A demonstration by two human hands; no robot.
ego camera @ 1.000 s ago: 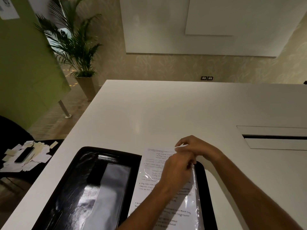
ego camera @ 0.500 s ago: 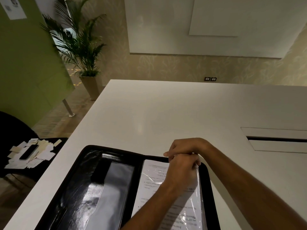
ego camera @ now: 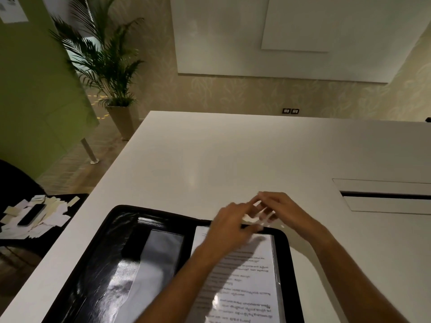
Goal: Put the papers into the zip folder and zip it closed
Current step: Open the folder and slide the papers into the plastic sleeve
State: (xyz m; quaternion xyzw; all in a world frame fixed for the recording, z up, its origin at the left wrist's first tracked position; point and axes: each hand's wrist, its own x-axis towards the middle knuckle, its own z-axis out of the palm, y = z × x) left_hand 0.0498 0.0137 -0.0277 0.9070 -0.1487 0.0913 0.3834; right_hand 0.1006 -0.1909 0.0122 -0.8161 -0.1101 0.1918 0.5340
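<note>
Zip folder (ego camera: pixel 112 264): black, lying open and flat on the white table (ego camera: pixel 210 159), against the near edge toward its left corner. Left half glossy, with a clear pocket. Right half carries the papers (ego camera: pixel 247 283), printed sheets under a clear plastic cover, lying inside the folder's right border.

Left hand (ego camera: pixel 229 226): above the top edge of the papers, fingers stretched forward, holding nothing that can be made out.

Right hand (ego camera: pixel 279 206): just past the folder's far edge, over the bare table, fingers spread and loose; both hands' fingertips are close together and blurred, so contact cannot be told.

Table, right side: a recessed slot (ego camera: pixel 384 194).

Low dark surface, left of the table: scattered paper slips (ego camera: pixel 46 213) and a phone (ego camera: pixel 31 214).

Far left: potted palm (ego camera: pixel 105 61).
</note>
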